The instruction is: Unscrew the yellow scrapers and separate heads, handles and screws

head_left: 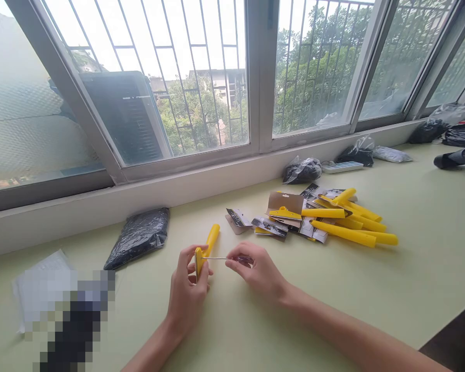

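Currently, the left hand (186, 290) has its grip clamped on a yellow tool (199, 261) at seven o'clock from centre, handle (213, 236) toward one o'clock. The right hand (259, 267), at three o'clock from it, pinches a thin metal rod (216, 258). Yellow tools (343, 233) lie at two o'clock on the table (422, 206).

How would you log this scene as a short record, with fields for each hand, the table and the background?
Left hand: grips a yellow-handled scraper by its head, handle pointing away
Right hand: holds a thin-shafted tool, likely a screwdriver, its tip at the scraper's head
Table: pale green
Right side: pile of yellow handles and printed cards
Left side: black plastic packet
Background: barred windows
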